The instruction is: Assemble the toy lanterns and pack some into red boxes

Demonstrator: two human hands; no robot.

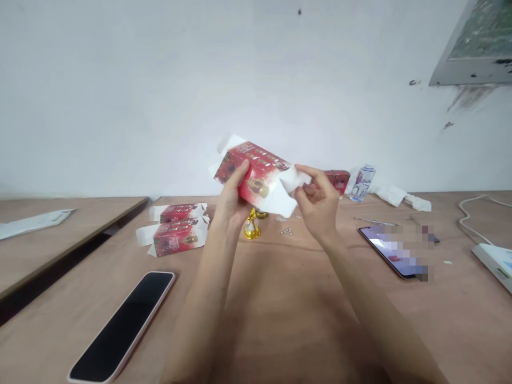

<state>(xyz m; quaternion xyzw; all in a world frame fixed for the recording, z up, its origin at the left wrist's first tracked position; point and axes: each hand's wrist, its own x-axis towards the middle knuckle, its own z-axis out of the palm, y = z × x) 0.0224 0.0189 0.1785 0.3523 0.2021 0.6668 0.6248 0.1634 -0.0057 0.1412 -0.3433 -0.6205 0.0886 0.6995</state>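
A red printed cardboard box [256, 173] is held up above the table, tilted, with white flaps open at both ends. My left hand [236, 194] is wrapped round its body from below, the thumb lying on the printed face. At the right end, my right hand [320, 200] pinches a white flap [296, 178] between thumb and fingers. Below the box stands a small gold ornament [252, 226] with a clear middle, partly covered by the left hand. Several small round silvery pieces [286, 231] lie on the table to its right.
Two more red boxes [180, 236] with open flaps lie at left. A dark-screened phone [124, 325] is front left; a lit phone [392, 253] lies right. Behind are another red box [340, 181], a clear bottle [362, 182] and crumpled tissue [390, 194]. A gap [72, 250] separates two tables.
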